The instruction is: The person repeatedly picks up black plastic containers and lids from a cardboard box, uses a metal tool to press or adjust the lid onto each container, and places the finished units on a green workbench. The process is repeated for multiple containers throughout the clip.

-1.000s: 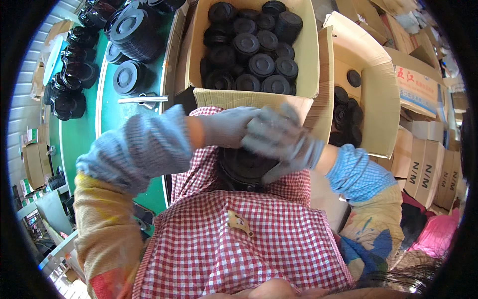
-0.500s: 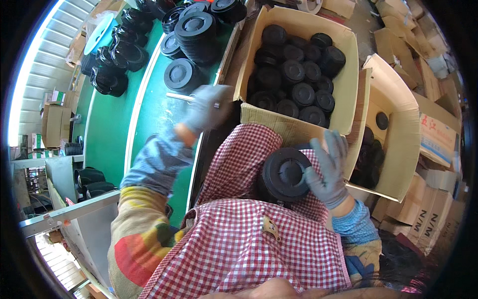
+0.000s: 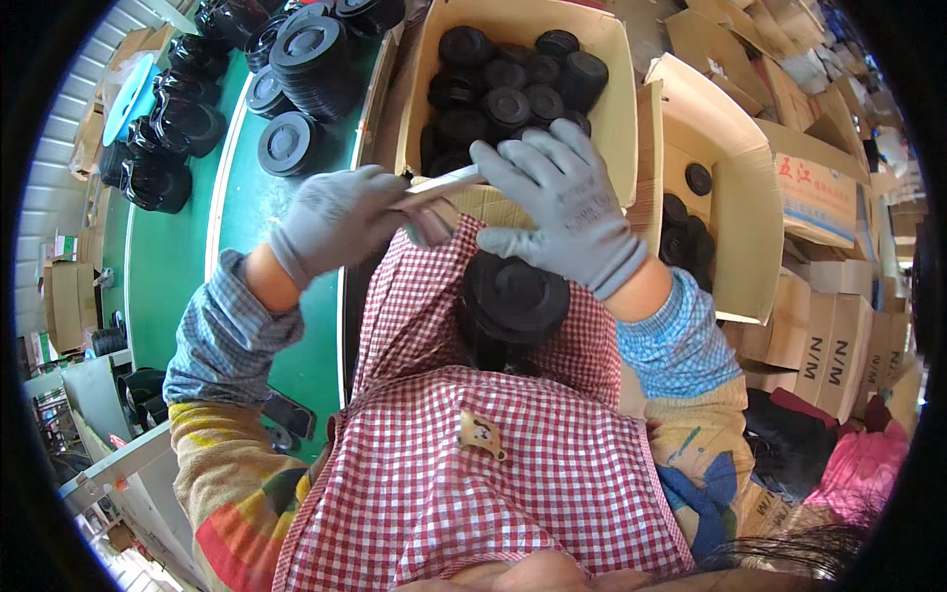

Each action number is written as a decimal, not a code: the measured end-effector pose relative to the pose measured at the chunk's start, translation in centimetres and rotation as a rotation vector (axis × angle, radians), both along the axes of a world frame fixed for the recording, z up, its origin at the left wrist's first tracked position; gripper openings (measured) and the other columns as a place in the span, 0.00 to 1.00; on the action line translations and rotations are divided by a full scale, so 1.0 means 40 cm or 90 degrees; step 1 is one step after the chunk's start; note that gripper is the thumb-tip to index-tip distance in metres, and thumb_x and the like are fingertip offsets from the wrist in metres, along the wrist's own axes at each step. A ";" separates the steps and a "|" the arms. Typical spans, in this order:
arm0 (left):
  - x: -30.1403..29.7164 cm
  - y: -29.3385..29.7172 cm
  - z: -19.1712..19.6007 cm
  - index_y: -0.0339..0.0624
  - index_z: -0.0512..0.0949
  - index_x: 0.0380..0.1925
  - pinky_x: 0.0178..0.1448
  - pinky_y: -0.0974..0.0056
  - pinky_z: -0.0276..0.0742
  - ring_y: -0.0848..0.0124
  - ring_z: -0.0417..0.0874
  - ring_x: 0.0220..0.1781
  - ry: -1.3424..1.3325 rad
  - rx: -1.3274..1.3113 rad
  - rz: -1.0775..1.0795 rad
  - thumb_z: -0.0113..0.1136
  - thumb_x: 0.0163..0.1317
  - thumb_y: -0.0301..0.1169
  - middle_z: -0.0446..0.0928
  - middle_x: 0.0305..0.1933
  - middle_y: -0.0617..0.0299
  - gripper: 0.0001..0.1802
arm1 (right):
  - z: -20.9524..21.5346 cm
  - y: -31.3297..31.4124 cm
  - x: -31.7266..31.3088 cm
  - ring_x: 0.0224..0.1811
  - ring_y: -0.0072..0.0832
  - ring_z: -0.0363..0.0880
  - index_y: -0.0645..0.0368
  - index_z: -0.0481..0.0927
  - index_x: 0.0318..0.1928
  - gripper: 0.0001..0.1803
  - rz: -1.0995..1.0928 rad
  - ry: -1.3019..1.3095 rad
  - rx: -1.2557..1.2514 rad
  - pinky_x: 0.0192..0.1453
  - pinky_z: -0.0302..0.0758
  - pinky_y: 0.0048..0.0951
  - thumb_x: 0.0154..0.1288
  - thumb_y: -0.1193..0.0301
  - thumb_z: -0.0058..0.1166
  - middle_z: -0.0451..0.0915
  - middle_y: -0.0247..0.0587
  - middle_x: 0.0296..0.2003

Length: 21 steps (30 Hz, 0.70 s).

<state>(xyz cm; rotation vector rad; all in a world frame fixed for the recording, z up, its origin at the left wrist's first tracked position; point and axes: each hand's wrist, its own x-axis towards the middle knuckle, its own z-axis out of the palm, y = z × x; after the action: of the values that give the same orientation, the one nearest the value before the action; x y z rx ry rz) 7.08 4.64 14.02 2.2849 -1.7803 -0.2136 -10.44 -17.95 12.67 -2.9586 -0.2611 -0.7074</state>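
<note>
Bright, even daylight fills the scene, strongest at the upper left, where pale glare washes out the wall. The green table point(image 3: 178, 266) shines softly along its left edge. Shadows are short and soft (deepest inside the cardboard box point(image 3: 612, 109)). Fisheye distortion bends straight edges toward a black circular rim. The centre is sharp; the margins smear slightly.

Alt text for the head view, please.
Gloved left hand grips a thin flat tool, its end under the open right hand, above a black round part on a checked apron, beside a carton of black parts.
</note>
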 end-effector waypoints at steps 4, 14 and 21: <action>-0.119 -0.086 0.033 0.43 0.82 0.48 0.45 0.52 0.80 0.51 0.84 0.40 0.048 0.046 -0.116 0.65 0.63 0.42 0.81 0.38 0.52 0.19 | 0.017 -0.070 -0.064 0.37 0.39 0.82 0.48 0.83 0.58 0.26 0.074 0.252 0.079 0.46 0.75 0.44 0.66 0.49 0.57 0.84 0.39 0.33; -0.237 -0.119 0.020 0.42 0.77 0.54 0.40 0.51 0.80 0.49 0.86 0.36 0.226 0.137 -0.082 0.59 0.68 0.42 0.82 0.36 0.47 0.20 | -0.121 -0.152 -0.177 0.40 0.43 0.82 0.49 0.87 0.53 0.20 0.177 0.170 0.359 0.47 0.76 0.43 0.64 0.55 0.63 0.84 0.43 0.35; -0.268 -0.130 0.002 0.42 0.76 0.50 0.37 0.52 0.80 0.52 0.86 0.31 0.269 0.158 -0.066 0.54 0.72 0.41 0.81 0.29 0.49 0.15 | -0.097 -0.171 -0.150 0.39 0.44 0.84 0.48 0.85 0.53 0.20 0.195 0.391 0.365 0.44 0.78 0.42 0.67 0.54 0.61 0.85 0.45 0.36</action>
<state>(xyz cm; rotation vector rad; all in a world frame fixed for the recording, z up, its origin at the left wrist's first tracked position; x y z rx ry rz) -3.66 -0.55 14.08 2.0914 -1.7198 -0.9100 -16.44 -24.80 8.80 -2.3551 -0.3674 0.1582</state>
